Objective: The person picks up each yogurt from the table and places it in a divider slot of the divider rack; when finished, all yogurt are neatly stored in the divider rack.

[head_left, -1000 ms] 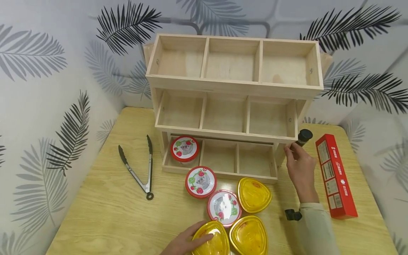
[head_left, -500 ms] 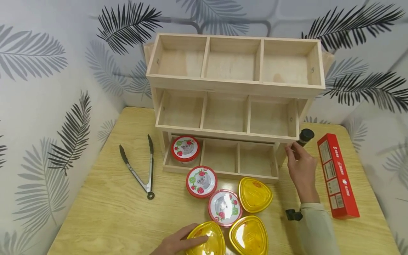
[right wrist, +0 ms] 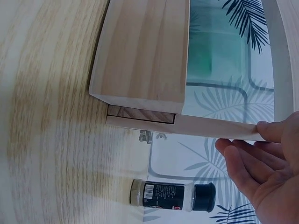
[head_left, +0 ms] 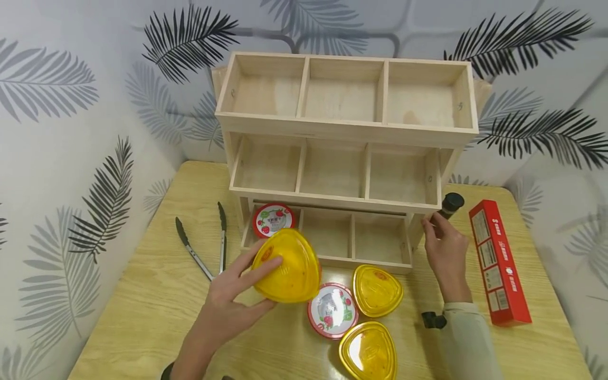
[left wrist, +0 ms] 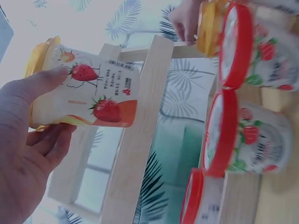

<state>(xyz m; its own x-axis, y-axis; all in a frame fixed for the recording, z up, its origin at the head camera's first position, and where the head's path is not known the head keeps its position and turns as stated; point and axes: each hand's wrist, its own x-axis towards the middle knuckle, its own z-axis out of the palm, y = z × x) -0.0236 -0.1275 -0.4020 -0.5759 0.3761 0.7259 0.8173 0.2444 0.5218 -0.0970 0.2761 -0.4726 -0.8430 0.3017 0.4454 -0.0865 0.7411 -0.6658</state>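
Note:
My left hand (head_left: 223, 301) grips a tub with a yellow lid (head_left: 290, 272) and lifts it in front of the wooden shelf rack (head_left: 349, 132). In the left wrist view the tub (left wrist: 93, 88) shows white sides printed with strawberries. Behind it in the head view, one red-rimmed tub is nearly hidden. Another red-lidded tub (head_left: 273, 217) sits in the bottom tray's left compartment, and a third red-rimmed tub (head_left: 333, 311) stands on the table. My right hand (head_left: 446, 253) pinches the rack's right side upright (right wrist: 219, 128) between thumb and fingers.
Two more yellow-lidded tubs stand front right, one near the tray (head_left: 377, 291) and one closer (head_left: 369, 351). Metal tongs (head_left: 195, 256) lie spread at left. A black-capped spice bottle (head_left: 451, 205) stands beside the rack, left of a long red box (head_left: 501, 264).
My left hand has raised the yellow-lidded tub from the front of the table and moved it forward and left toward the bottom tray. My right hand stays at the upright.

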